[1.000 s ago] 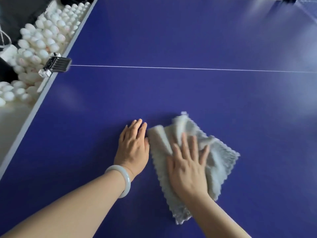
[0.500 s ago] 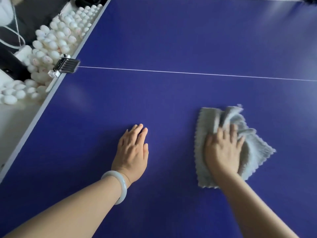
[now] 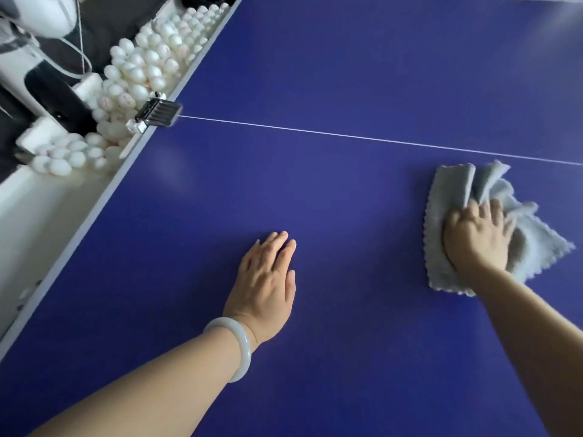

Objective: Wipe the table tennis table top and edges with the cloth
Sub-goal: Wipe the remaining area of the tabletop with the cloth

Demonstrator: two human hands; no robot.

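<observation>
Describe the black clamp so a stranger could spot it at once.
Follow the blue table to its grey left edge, where the white line ends. The clamp sits there: dark, ribbed and rectangular, unlike the round white balls beside it.

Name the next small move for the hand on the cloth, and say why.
Probably sweep the cloth left across the table top: the right hand grips it bunched far right, leaving a wide blue stretch up to the flat left hand.
</observation>
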